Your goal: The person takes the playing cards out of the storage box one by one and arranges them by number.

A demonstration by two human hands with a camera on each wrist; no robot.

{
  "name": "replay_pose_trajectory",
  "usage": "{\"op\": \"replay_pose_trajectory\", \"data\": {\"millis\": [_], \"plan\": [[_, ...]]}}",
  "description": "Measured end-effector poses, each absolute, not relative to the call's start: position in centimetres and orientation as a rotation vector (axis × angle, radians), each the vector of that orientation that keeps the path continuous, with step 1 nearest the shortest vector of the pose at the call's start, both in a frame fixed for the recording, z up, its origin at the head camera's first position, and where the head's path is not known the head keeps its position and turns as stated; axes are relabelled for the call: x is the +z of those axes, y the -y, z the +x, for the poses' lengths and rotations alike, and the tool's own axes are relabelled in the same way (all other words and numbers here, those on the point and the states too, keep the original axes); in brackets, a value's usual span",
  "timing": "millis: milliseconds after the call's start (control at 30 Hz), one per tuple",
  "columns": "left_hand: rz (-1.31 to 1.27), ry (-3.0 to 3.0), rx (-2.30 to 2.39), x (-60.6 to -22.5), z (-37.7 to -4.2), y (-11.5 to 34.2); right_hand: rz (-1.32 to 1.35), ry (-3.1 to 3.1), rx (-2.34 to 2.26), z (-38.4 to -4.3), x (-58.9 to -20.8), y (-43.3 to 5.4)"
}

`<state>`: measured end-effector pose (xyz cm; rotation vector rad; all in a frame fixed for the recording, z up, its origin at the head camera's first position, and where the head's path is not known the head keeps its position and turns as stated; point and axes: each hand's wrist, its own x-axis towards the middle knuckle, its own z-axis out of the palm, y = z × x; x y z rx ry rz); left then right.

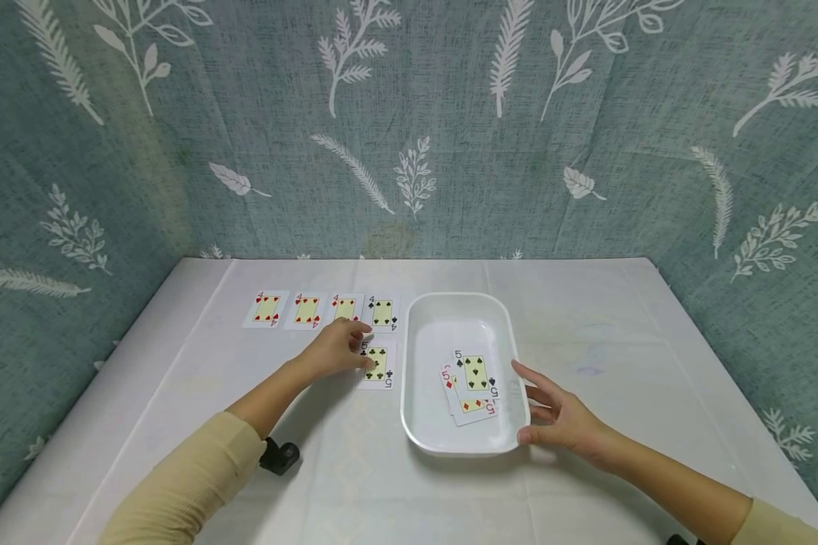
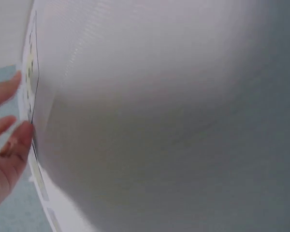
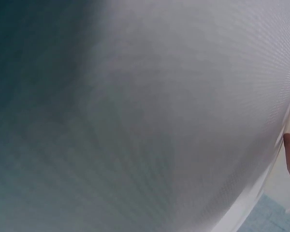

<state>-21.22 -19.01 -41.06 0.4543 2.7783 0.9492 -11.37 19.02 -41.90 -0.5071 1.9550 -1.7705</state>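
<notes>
My left hand [image 1: 338, 348] hovers low over a five of clubs card [image 1: 382, 375], its thumb on the card's left part and its index finger near the row above. That row holds three red fours and a black four of spades [image 1: 383, 314]. In the left wrist view the fingers are spread beside a card. My right hand [image 1: 567, 420] rests against the right side of a white tray [image 1: 419, 424], fingertips and thumb touching its rim. Inside the tray a five of spades [image 1: 476, 375] overlaps a five of diamonds [image 1: 473, 412]; another card may lie beneath.
A white cloth covers the table [image 1: 600, 318], with patterned teal fabric [image 1: 409, 182] standing behind and at both sides. A black device [image 1: 279, 456] sits at my left wrist. The tray stands right of the card row.
</notes>
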Motion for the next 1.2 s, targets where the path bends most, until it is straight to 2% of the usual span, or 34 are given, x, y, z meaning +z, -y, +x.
{"op": "replay_pose_trajectory", "data": {"millis": [467, 767, 1200], "plan": [[0.436, -2.635, 1.317, -39.7, -20.4, 18.2, -0.515, -1.948, -1.79, -11.3, -42.1, -19.1], [0.491, -2.565, 1.393, -38.3, -20.4, 16.7, -0.515, -1.955, -1.783, -11.3, -42.0, -19.1], [0.412, -2.508, 1.437, -37.4, -20.8, 14.4, -0.515, -1.952, -1.785, -11.4, -41.9, -19.0]]}}
